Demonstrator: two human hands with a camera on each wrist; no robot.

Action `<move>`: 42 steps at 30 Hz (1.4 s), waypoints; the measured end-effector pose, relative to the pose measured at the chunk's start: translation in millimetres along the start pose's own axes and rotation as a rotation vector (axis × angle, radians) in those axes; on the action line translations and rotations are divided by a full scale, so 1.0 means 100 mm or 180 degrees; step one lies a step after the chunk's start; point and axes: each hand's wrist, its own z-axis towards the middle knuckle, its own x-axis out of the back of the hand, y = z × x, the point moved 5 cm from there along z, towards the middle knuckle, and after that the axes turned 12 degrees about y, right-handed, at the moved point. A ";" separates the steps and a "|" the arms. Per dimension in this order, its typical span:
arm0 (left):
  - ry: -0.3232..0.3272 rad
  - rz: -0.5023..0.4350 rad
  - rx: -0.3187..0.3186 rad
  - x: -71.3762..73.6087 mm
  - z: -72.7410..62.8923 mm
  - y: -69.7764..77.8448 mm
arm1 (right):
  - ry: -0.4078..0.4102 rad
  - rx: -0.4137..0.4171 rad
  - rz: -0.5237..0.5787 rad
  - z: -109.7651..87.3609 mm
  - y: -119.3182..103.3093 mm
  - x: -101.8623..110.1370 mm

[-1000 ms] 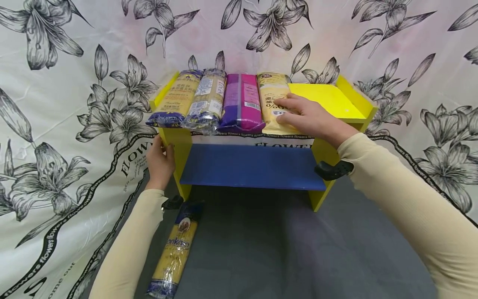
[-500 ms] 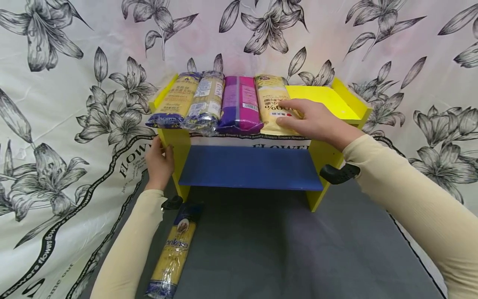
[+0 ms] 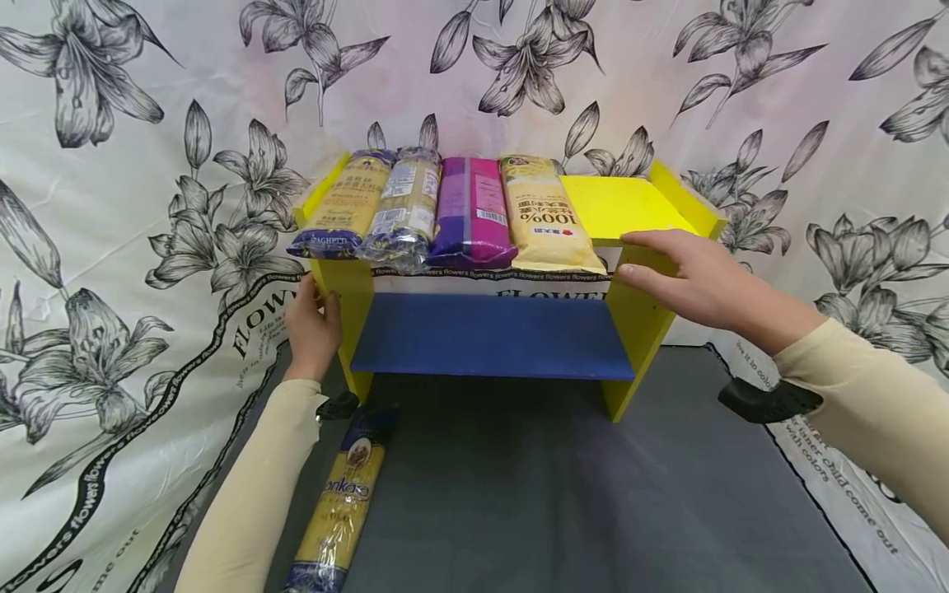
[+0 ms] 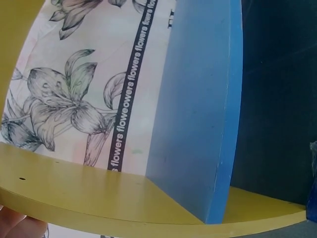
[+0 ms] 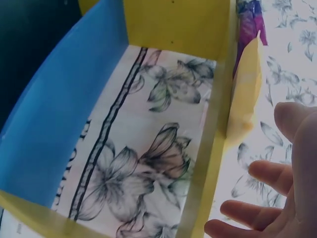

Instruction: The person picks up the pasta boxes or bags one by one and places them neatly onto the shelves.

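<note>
A small yellow-and-blue shelf (image 3: 623, 329) stands against the back cloth. Along its yellow top, from left, lie a yellow spaghetti pack (image 3: 350, 198), a clear pasta pack (image 3: 404, 202), a purple-and-pink pack (image 3: 474, 210) and a cream-yellow pasta pack (image 3: 547, 216). My left hand (image 3: 311, 331) holds the shelf's left side panel; in the left wrist view only a few fingers (image 4: 25, 228) show past its edge. My right hand (image 3: 693, 276), holding nothing, hovers in front of the right side panel with its fingers spread, to the right of the cream-yellow pack.
Another blue-and-yellow pasta pack (image 3: 344, 498) lies on the dark grey floor beside my left forearm. A blue lower board (image 3: 489, 333) spans the side panels. Raised yellow ends (image 3: 685, 198) bound the shelf top. Flower-printed cloth (image 3: 148, 288) hangs behind.
My right hand has left the cream-yellow pack and drawn back to the right and downward. That pack stays on the shelf top. My left hand keeps its place at the side panel.
</note>
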 end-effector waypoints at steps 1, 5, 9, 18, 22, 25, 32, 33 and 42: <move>0.0003 0.0007 0.0000 0.00 0.00 0.00 | 0.0038 -0.0023 0.0027 -0.03 0.04 0.01; 0.0021 0.0009 -0.0009 0.02 0.00 0.00 | 0.0353 -0.0032 0.0169 -0.18 0.23 -0.03; -0.0002 0.0022 0.0000 0.02 0.01 0.00 | 0.0676 -0.0071 0.0271 -0.34 0.40 -0.19; -0.0060 0.0036 0.0012 0.01 -0.01 0.01 | 0.0295 -0.0395 0.0724 -0.53 0.53 -1.03; -0.0064 0.0012 -0.0009 0.01 -0.01 0.00 | 0.0179 -0.0552 0.0958 -0.50 0.47 -1.51; -0.0039 -0.0015 -0.0047 0.01 -0.01 0.01 | 0.0150 -0.0553 0.1200 -0.45 0.35 -1.89; -0.0015 -0.0052 -0.0006 0.00 0.01 0.02 | -0.0087 -0.0695 0.1576 -0.35 -0.12 -2.74; -0.0021 -0.0050 -0.0008 -0.01 0.01 0.03 | -0.0128 -0.0717 0.1618 -0.34 -0.21 -2.82; -0.0002 -0.0011 -0.0015 0.00 0.01 0.00 | -0.0713 -0.0631 0.1895 -0.35 -1.17 -3.47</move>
